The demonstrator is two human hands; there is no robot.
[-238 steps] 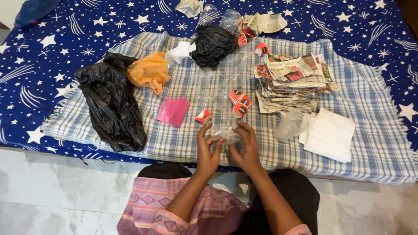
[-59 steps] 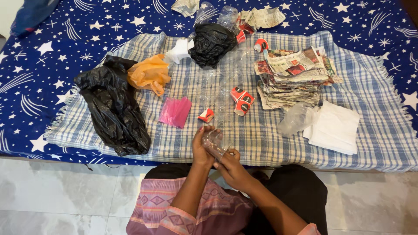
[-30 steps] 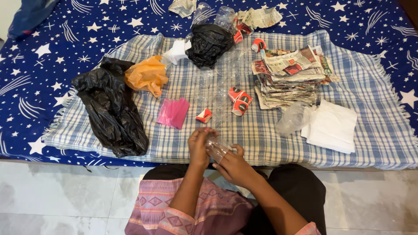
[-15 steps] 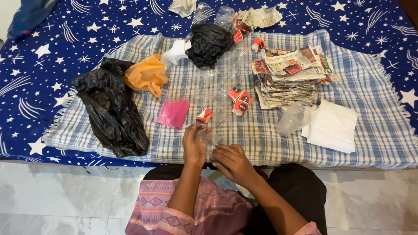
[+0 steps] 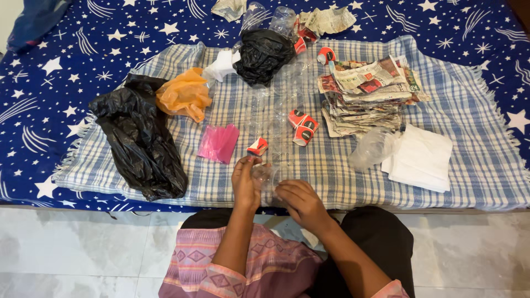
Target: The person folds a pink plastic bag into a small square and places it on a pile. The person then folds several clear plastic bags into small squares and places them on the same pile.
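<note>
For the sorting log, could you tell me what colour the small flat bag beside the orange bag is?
Pink, translucent: the small flat bag shows best in the head view.

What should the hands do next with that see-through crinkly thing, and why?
Probably lay the clear plastic piece flat on the checked cloth. The left hand holds it up at the cloth's near edge and the right hand touches it from the side, so it hangs over the edge, while other clear plastic already lies just ahead.

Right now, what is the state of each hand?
Left hand: closed on a clear plastic bottle.
Right hand: fingers curled at the bottle; grip cannot be told.
</note>
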